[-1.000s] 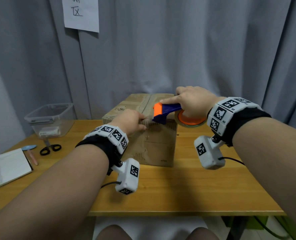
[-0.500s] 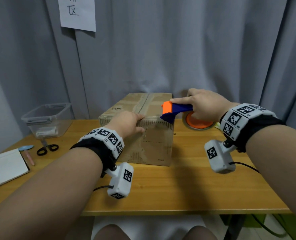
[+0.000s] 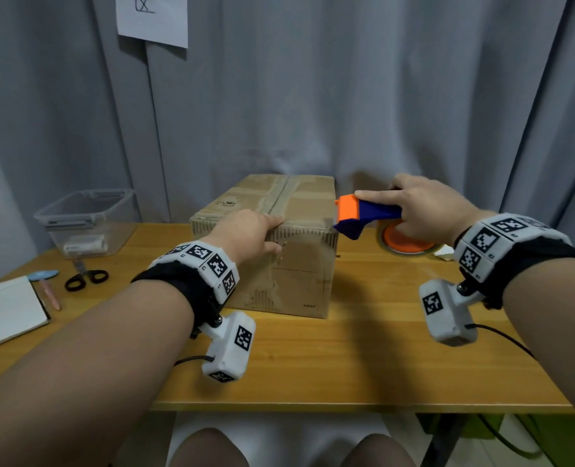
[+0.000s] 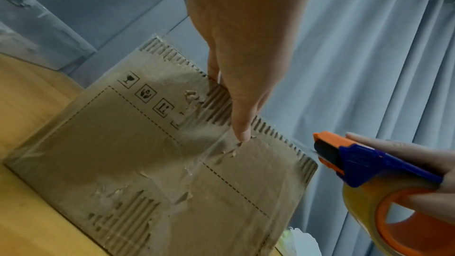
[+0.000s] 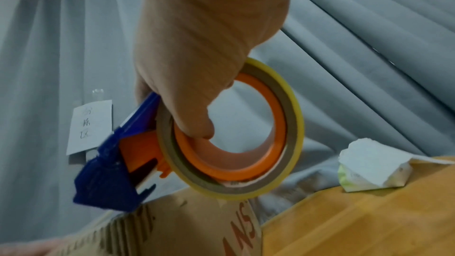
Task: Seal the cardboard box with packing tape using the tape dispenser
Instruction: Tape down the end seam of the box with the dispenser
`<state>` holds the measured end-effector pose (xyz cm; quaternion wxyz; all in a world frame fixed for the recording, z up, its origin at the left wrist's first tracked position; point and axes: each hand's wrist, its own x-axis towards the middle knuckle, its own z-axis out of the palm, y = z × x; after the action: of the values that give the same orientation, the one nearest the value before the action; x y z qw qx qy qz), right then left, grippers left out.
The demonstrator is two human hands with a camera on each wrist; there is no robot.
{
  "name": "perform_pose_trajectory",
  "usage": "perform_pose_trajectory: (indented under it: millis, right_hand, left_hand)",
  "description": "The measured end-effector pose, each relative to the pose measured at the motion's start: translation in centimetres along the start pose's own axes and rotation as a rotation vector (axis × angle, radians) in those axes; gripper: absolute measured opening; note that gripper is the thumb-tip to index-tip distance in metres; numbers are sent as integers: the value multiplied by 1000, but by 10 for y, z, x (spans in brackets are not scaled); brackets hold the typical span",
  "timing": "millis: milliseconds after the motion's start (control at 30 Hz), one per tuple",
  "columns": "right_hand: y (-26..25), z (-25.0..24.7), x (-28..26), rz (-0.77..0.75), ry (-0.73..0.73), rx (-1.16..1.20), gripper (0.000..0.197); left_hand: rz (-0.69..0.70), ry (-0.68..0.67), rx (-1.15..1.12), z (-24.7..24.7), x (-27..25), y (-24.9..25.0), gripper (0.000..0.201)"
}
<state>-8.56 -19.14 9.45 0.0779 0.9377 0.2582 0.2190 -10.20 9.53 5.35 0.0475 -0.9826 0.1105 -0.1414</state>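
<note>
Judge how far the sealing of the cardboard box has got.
Done: a tape strip runs along the cardboard box top seam and down its front. In hand: the left hand presses that front edge; the right hand holds the tape dispenser off the box's right corner. Left: probably setting the dispenser down.

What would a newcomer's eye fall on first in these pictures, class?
The orange-and-blue tape dispenser, gripped by the right hand at the cardboard box's right top edge. Next, the left hand pressing on the box's near top edge, mid-table.
</note>
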Motion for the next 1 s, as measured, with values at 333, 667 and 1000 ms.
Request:
perform_pose_trajectory:
  millis: [333, 667, 1000]
  right_hand:
    - [0, -1, -3, -42, 70, 1, 68]
    - [3, 24, -8, 45, -6, 79, 71]
    - [5, 41, -15, 86, 33, 185, 72]
  left_hand:
    - [48, -90, 123, 5, 4, 19, 85]
    - [34, 89, -126, 7, 13, 31, 37]
    - [70, 66, -51, 7, 28, 57, 47]
